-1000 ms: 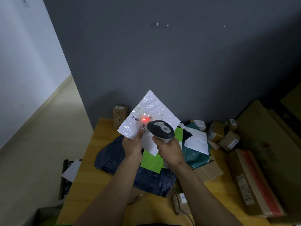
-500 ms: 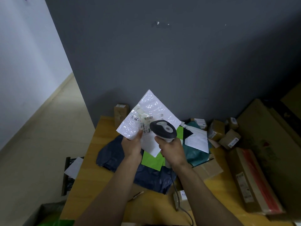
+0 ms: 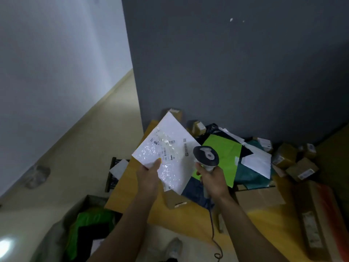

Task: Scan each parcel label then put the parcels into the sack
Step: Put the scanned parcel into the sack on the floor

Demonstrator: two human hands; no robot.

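White bubble mailer (image 3: 171,163) sits at the centre of the frame, held up above the near left corner of the yellow table (image 3: 124,197), with its label (image 3: 166,149) facing the camera. The left hand (image 3: 149,178) pinches the mailer at its lower left edge, thumb on the front; the fingers behind it are hidden. The right hand (image 3: 213,179) has its fingers curled round the handle of the scanner (image 3: 206,156), whose head is just beside the mailer's right edge and off the label. No red light shows on the label.

I judge the scan of this parcel to be over and the drop into the sack (image 3: 56,231) to be the step in hand. The sack stands open on the floor at the lower left of the frame, with a green parcel (image 3: 90,218) already inside. The next move calls for the left hand to carry the mailer down and to the left, over the sack's mouth, and then let go.

A second ago a red line lay on the label and the scanner head covered part of it. Since then the light has gone out, the scanner has drawn off to the right, and the view has swung left and down, bringing the sack into sight.
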